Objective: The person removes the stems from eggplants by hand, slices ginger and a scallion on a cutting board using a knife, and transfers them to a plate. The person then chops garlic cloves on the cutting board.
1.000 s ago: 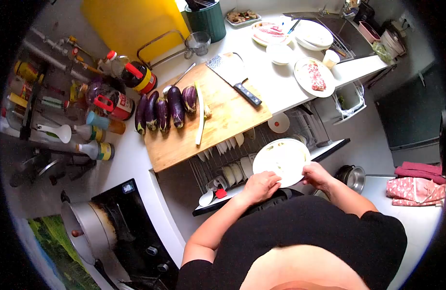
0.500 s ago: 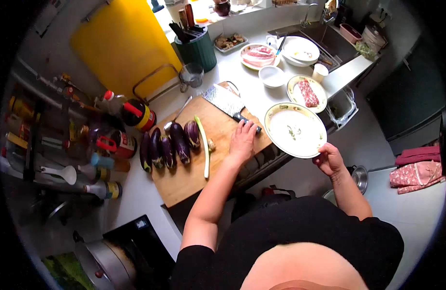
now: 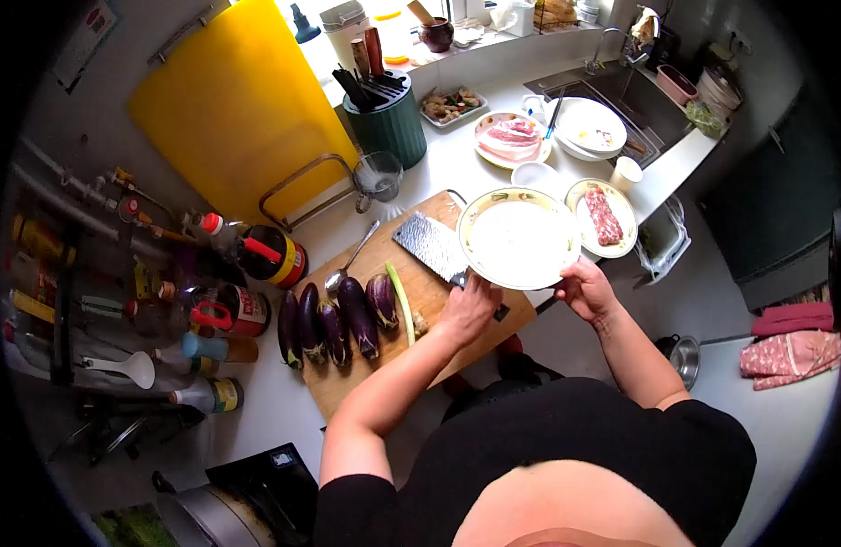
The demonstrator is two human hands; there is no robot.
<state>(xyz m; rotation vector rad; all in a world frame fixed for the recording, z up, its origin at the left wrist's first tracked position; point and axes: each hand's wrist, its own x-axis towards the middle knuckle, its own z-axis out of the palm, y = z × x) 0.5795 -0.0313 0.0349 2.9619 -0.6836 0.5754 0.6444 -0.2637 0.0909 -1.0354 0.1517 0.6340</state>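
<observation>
My right hand [image 3: 586, 294] pinches the lower right rim of a large white plate [image 3: 521, 239] with a patterned border, tilted over the board's right end. Curled over the black handle of a cleaver [image 3: 428, 244] is my left hand [image 3: 468, 314], its fingertips close to the plate's lower rim. I cannot tell whether they touch the rim. The cleaver's blade lies flat on the wooden cutting board [image 3: 357, 387]. Left of it lie several purple eggplants [image 3: 357, 319], a scallion stalk [image 3: 400, 301], a small piece of what looks like ginger [image 3: 420, 324] and a metal spoon [image 3: 338, 275].
Behind the plate are a small white bowl [image 3: 534, 173], a plate of minced-looking meat [image 3: 603, 221], sliced meat [image 3: 512, 137] on a plate and a white cup [image 3: 626, 173]. A green knife block [image 3: 384, 123] stands at the back. Bottles [image 3: 273, 255] line the left; a sink [image 3: 621, 91] is far right.
The plate has moved left, over the cutting board's end and partly in front of the small bowl. My left hand's fingers have curled more at the cleaver handle. The view has shifted.
</observation>
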